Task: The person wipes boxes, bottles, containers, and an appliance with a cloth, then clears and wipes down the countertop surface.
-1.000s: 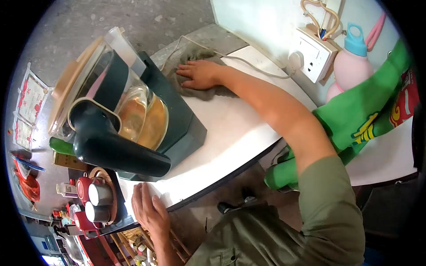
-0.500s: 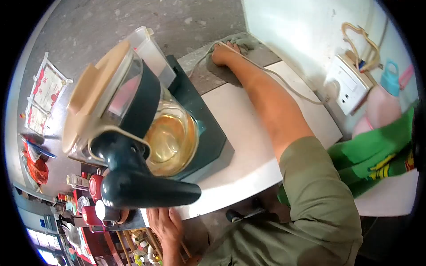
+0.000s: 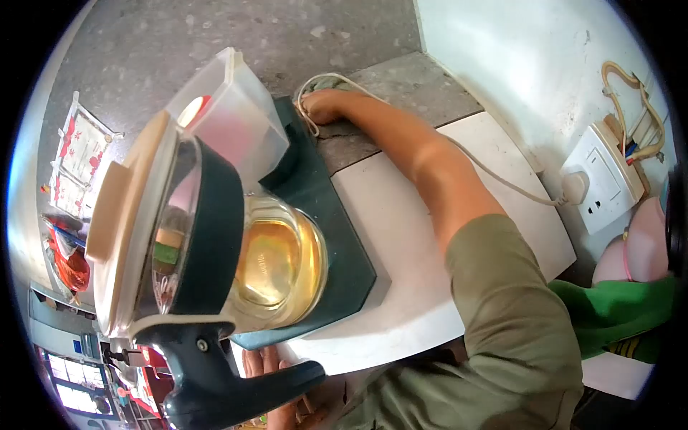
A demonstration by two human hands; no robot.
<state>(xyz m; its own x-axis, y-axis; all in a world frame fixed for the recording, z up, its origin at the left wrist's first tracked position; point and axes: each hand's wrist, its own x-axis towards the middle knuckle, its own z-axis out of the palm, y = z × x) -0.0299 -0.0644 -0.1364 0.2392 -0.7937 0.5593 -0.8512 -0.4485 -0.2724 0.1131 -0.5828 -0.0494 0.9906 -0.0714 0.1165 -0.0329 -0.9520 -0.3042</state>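
My right hand (image 3: 322, 107) reaches to the back of the counter and is closed on a grey-green cloth (image 3: 331, 85), pressed to the grey surface. Its fingertips are partly hidden. A pale power cord (image 3: 373, 93) loops around that hand. At the front edge of the white top, my left hand (image 3: 266, 362) rests with fingers stretched out, partly behind a black handle (image 3: 208, 380). The handle belongs to a large glass jug (image 3: 279, 265) with a dark band and beige lid (image 3: 125, 222). Yellowish colour shows in its glass bottom. The jug stands on a dark green board (image 3: 340, 276).
A translucent plastic container (image 3: 240, 122) stands behind the jug, with something pink inside. The cord runs to a white wall socket (image 3: 598, 179) on the right. A green cloth (image 3: 609, 315) and a pink bottle (image 3: 638, 244) are at the right edge. Papers (image 3: 79, 158) hang on the left wall.
My right hand has slid left with the cloth, toward the dark board and container. My view has shifted, and the jug handle now covers more of my left hand.
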